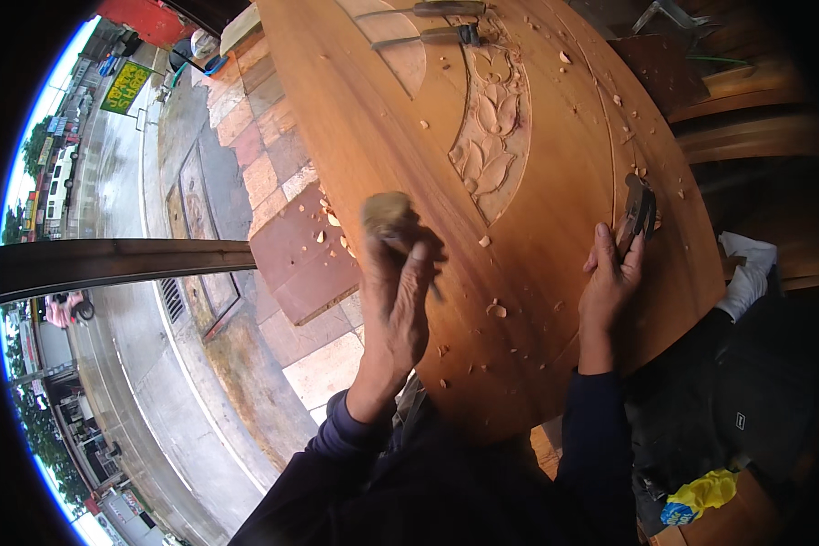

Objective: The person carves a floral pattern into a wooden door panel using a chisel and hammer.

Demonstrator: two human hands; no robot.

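Observation:
A large brown wooden panel (555, 300) lies in front of me, with carved leaves and flowers (489, 155) in a recessed band. My left hand (396, 305) is raised over its left edge, closed round a tool with a rounded tan wooden end (389, 211). A thin dark part shows below those fingers; motion blur hides the tool's kind. Over the panel's right side, my right hand (612, 273) is closed on a dark-handled tool (642, 207), whose working end I cannot make out. Two dark-handled chisels (446, 35) lie at the panel's far end.
Wood chips (496, 310) are scattered over the panel. A reddish-brown board (305, 259) with more chips lies to the left, above tiled paving (323, 369). Beyond runs a wet street (109, 337). A black bag (737, 382) and a yellow plastic packet (705, 493) are at the right.

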